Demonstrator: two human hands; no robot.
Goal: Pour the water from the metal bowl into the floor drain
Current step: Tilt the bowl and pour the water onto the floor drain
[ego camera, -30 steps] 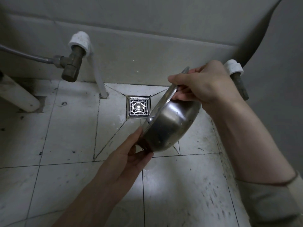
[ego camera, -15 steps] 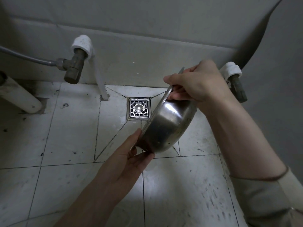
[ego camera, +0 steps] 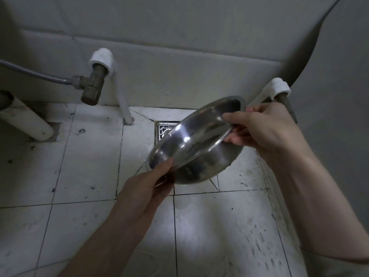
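At the far left a white pipe (ego camera: 26,122) ran down into the tiled floor (ego camera: 83,166), and just right of it a brass valve (ego camera: 93,86) hung from the wall on a white fitting, a grey hose (ego camera: 36,74) leading off to the left; these sat well apart from the work and played no part in it.

Nearer, the left hand (ego camera: 147,188) came up from below and pinched the near-left rim of the metal bowl (ego camera: 195,144), thumb over the edge and fingers (ego camera: 159,181) curled underneath, probably to act as the low pivot and steady the pouring lip.

The bowl was held in the air above the floor, tilted so its left side sat low and its inside faced up and to the left. That put its low edge over the floor drain (ego camera: 164,129), whose square metal grate showed only at its left part, the rest hidden behind the bowl. No stream of water could be made out, and the inside looked bare and shiny, so the pour seemed mostly finished.

The right hand (ego camera: 265,128) gripped the far-right rim, thumb inside and fingers wrapped under the wall, likely to lift that side and set the tilt. Behind it a second white fitting (ego camera: 279,87) stood out from the wall.
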